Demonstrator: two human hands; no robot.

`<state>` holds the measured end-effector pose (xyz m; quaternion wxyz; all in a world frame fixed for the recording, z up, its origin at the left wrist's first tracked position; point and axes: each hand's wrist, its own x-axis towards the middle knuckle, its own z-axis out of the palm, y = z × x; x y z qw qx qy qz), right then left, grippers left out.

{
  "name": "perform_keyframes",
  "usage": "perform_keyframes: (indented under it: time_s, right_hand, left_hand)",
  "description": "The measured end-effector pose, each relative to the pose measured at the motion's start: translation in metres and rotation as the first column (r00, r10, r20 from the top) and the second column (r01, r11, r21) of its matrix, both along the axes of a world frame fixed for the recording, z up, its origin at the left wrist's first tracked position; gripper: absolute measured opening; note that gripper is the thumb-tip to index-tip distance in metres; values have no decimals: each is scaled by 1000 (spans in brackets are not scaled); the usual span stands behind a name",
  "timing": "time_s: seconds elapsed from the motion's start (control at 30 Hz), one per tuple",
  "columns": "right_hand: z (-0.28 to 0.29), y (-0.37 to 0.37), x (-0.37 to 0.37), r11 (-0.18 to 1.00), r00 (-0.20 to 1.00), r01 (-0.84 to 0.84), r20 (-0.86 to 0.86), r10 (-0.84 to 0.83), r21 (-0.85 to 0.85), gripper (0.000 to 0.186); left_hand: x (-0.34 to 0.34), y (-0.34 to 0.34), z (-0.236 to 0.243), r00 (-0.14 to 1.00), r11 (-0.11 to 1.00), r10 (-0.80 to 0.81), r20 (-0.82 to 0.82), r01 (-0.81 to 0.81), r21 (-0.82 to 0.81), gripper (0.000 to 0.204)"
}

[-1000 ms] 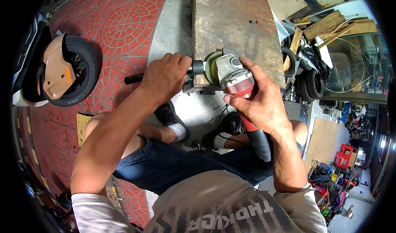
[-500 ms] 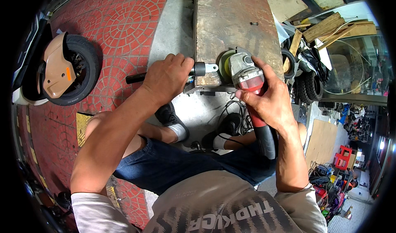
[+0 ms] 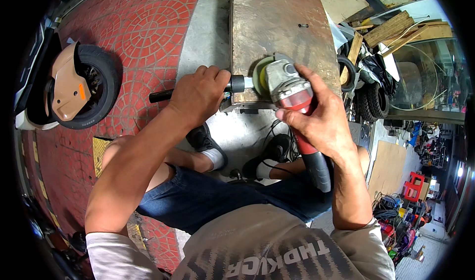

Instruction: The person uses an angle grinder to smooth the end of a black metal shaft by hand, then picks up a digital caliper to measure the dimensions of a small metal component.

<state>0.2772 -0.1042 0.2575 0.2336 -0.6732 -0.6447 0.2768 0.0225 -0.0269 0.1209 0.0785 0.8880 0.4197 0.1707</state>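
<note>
My left hand [image 3: 200,93] is closed round a black rod with a thick black collar [image 3: 237,83] and a flat metal tab [image 3: 248,83] at its right end. The tab lies over the near left corner of a worn wooden bench [image 3: 277,22]. Closed round a red and black angle grinder [image 3: 292,89], my right hand [image 3: 326,124] has its thumb along the near side of the tool's neck. The grinder's pale yellow-green disc [image 3: 260,77] overlaps the tab's end and hides it. Whether the disc touches the metal or spins, I cannot tell.
A wheel with a tan fender [image 3: 71,84] stands at the left on red patterned paving [image 3: 148,27]. Tyres [image 3: 371,101] and wood scraps [image 3: 391,30] are piled right of the bench. Black cable [image 3: 277,126] lies on the floor below it, near my shoes [image 3: 205,141].
The grinder has shifted left and tilted a little, so its disc now covers the tab's holed end, which showed before. The rod in my left hand has barely moved.
</note>
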Motion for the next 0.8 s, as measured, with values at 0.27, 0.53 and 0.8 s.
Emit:
perform_keyframes:
  time_s: [0.27,0.53,0.8]
  right_hand:
    - [5,0,-14,994,994,-85,59,89,-65,87]
    - [8,1,-10,988,998,37,47,-30,-147,87]
    - [3,7,-10,997,999,3,41,0,-81,86]
  left_hand:
    - [0,1,1,1000,1000,5,-22,-6,-3,42]
    - [-2,2,-2,1000,1000,-24,19,24,6,42]
    - [-2,2,-3,1000,1000,-21,23,21,-1,43]
